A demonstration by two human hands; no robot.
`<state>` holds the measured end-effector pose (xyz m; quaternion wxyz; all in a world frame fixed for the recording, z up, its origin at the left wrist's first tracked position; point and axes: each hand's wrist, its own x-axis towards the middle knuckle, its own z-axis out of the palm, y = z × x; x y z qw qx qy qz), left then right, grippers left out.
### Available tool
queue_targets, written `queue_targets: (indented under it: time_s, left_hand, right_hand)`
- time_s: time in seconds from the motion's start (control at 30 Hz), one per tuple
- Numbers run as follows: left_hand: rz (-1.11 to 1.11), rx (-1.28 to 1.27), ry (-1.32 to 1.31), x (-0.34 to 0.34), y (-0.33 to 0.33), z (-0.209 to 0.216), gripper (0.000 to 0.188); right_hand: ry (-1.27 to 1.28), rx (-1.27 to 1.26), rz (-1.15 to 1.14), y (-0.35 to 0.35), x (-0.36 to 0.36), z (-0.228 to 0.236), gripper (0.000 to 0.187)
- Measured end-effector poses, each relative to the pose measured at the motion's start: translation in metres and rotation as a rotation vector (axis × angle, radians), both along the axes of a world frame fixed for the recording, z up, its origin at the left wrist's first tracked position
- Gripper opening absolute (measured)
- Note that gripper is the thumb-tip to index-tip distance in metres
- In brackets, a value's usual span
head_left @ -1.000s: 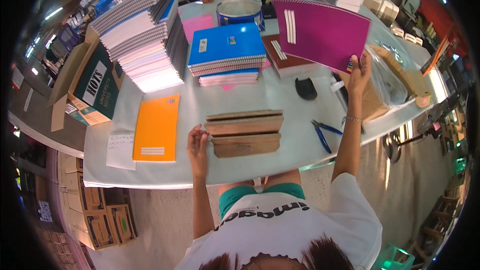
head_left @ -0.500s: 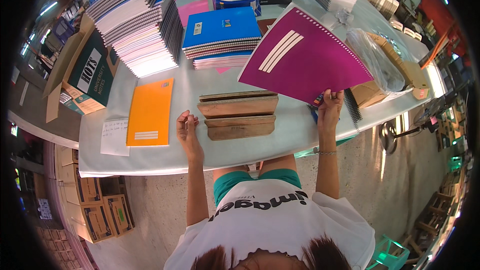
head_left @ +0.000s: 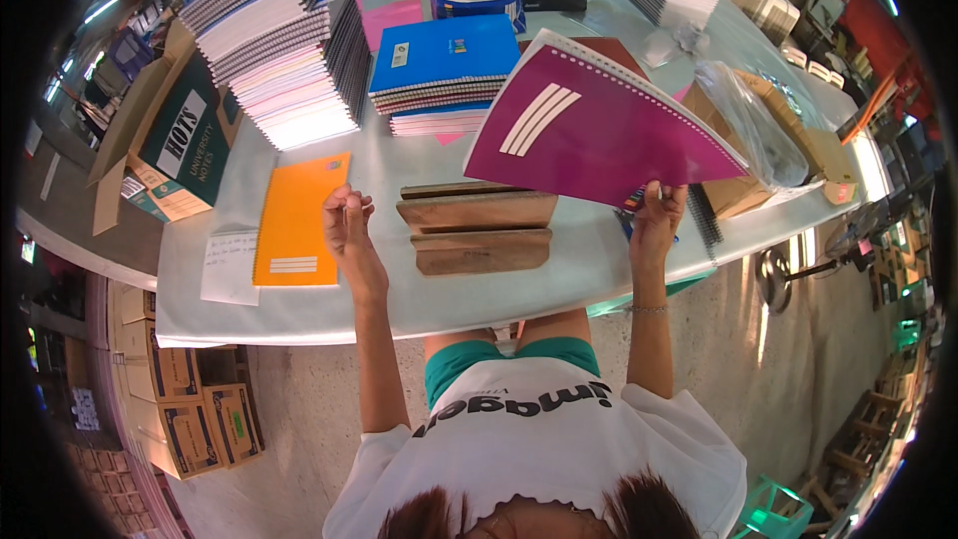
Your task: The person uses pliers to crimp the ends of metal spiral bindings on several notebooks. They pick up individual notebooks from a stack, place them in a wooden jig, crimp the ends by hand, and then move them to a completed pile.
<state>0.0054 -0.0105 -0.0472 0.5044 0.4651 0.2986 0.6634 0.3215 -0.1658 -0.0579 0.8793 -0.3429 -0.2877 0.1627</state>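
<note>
The right grip (head_left: 657, 225) pinches, between thumb and fingers, the lower right corner of a thin rectangular purple notebook (head_left: 599, 125) with paper pages and a row of punched holes. The notebook is ahead of this grip and to its left, raised above the table (head_left: 299, 324) and tilted. Its long axis runs from the grip obliquely toward the upper left; the three white label strips lie toward that far end, and the small coloured mark lies just beside the fingers. The holed long edge faces up and to the right.

The left grip (head_left: 351, 240) is raised, its fingers curled and the thumb near the fingertips; whether they press together I cannot tell. Just to its left lies a rectangular orange spiral notebook (head_left: 296, 220), long axis pointing away from the person, partly over a white handwritten paper (head_left: 228, 268). Between the two grips stands a brown wooden block with long grooves (head_left: 479, 252), its long axis going from left to right. Farther ahead of the left grip is a stack of blue-covered spiral notebooks (head_left: 444, 50).
</note>
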Motion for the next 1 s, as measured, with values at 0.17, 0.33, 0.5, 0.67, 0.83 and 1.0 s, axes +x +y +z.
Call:
queue_targets:
  time_s: [0.17, 0.33, 0.5, 0.67, 0.83, 1.0]
  left_hand:
    - [-0.047, 0.016, 0.031, 0.009, 0.003, 0.013, 0.022]
    - [-0.102, 0.039, 0.046, 0.009, 0.009, 0.013, 0.022]
    - [-0.084, 0.009, 0.032, 0.003, 0.01, 0.002, 0.02]
    - [-0.088, -0.011, 0.003, 0.002, 0.008, -0.003, 0.019]
    - [-0.058, -0.014, 0.032, -0.001, 0.008, -0.006, 0.021]
    - [-0.118, 0.074, 0.149, 0.003, 0.013, 0.002, 0.042]
  right_hand:
    - [0.042, 0.047, 0.057, 0.011, -0.012, 0.0, 0.041]
    - [0.0, 0.038, 0.083, 0.014, 0.001, -0.001, 0.039]
    - [0.072, 0.0, 0.062, 0.009, -0.004, -0.008, 0.039]
    - [0.116, 0.0, 0.02, 0.004, 0.001, -0.014, 0.042]
    - [0.114, 0.029, 0.088, 0.006, -0.002, -0.022, 0.043]
    - [0.012, -0.049, 0.109, 0.01, -0.02, -0.03, 0.038]
